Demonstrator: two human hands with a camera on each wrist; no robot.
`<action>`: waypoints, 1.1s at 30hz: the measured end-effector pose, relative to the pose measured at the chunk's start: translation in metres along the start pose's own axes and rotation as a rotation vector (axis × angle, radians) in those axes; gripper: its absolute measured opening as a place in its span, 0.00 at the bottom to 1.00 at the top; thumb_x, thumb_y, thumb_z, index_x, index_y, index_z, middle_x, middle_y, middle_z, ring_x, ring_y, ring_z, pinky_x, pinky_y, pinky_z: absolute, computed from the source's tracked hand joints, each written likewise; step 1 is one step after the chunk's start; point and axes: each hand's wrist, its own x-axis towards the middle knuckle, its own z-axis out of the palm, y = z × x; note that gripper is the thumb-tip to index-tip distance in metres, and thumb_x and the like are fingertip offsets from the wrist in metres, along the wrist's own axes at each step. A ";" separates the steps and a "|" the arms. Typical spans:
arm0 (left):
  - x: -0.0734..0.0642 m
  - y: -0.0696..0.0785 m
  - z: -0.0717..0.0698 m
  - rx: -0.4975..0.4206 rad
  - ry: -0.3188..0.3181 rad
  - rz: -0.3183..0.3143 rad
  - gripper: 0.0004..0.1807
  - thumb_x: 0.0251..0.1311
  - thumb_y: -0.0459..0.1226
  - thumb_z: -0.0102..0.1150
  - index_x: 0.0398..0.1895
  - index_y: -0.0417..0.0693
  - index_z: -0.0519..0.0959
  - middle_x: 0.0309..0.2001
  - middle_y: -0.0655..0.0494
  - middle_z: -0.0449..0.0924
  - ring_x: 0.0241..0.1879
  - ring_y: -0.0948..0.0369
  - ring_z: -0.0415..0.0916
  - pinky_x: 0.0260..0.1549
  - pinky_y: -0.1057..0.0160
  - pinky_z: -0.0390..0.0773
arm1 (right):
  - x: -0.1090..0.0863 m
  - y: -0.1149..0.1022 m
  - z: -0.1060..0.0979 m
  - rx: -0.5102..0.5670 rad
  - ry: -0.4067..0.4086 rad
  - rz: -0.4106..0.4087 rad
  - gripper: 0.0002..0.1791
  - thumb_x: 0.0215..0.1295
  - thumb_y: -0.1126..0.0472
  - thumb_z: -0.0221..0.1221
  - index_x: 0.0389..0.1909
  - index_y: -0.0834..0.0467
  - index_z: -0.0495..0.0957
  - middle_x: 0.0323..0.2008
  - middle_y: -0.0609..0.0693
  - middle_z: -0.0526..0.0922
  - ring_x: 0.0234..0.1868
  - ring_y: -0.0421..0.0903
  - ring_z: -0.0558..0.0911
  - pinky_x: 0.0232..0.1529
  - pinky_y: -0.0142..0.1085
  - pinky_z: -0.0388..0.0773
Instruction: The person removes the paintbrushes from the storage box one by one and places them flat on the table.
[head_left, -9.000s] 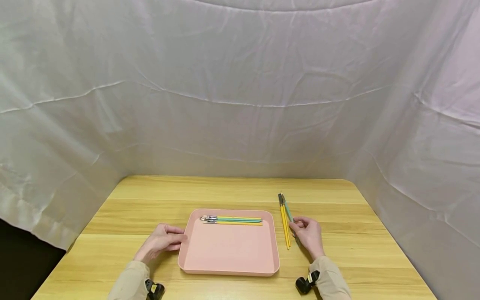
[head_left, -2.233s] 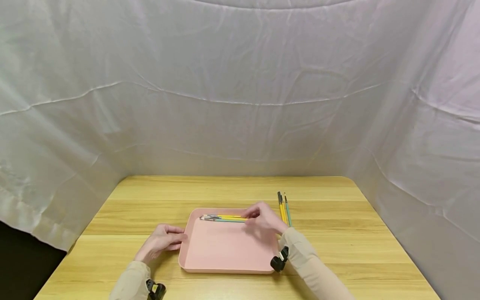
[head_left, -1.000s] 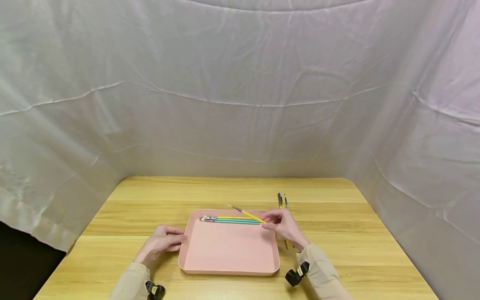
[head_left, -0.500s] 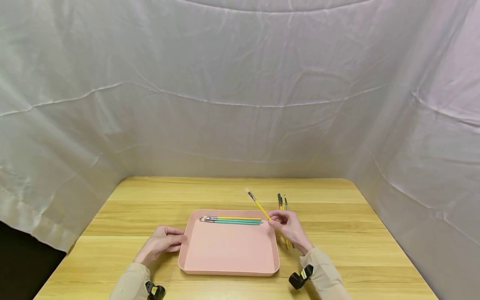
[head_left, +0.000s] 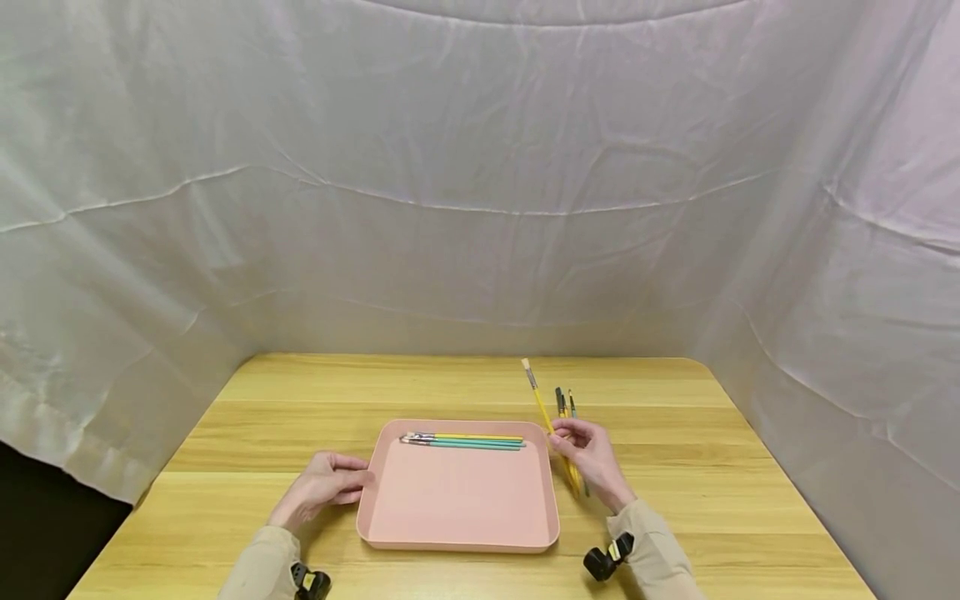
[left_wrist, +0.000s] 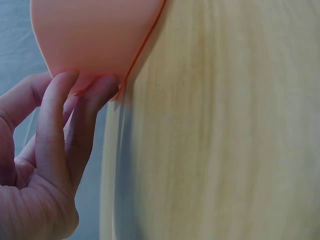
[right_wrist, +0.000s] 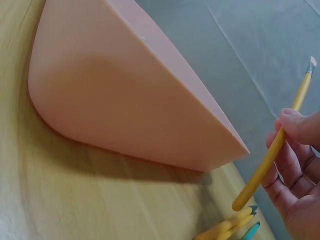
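My right hand (head_left: 588, 458) pinches a yellow-handled paintbrush (head_left: 539, 402) between thumb and fingers, just past the pink tray's right rim. Its pale bristles point up and away; in the right wrist view the handle's rounded end (right_wrist: 245, 197) hangs below the fingers. Left of it lies the pink tray (head_left: 457, 500), with a yellow paintbrush (head_left: 480, 436) and teal ones (head_left: 480, 446) along its far side. My left hand (head_left: 322, 486) holds the tray's left rim; in the left wrist view its fingertips (left_wrist: 65, 77) press the outer wall.
Beside the tray's right side, several yellow and teal brushes (head_left: 572, 483) lie on the wooden table (head_left: 712, 500), partly hidden by my right hand. A grey-white curtain (head_left: 480, 208) stands behind and around the table. Each wrist carries a small black camera (head_left: 600, 563).
My right hand took the yellow paintbrush out of the tray and carried it right, over the rim. The brush has turned from lying slanted to pointing up. My left hand has stayed put.
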 end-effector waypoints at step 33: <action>0.001 0.001 0.001 0.010 0.003 0.007 0.24 0.59 0.28 0.65 0.54 0.16 0.74 0.36 0.54 0.87 0.32 0.67 0.84 0.33 0.72 0.87 | 0.001 0.037 -0.021 0.142 0.344 0.127 0.21 0.60 0.74 0.66 0.54 0.78 0.77 0.25 0.37 0.86 0.29 0.29 0.81 0.33 0.21 0.82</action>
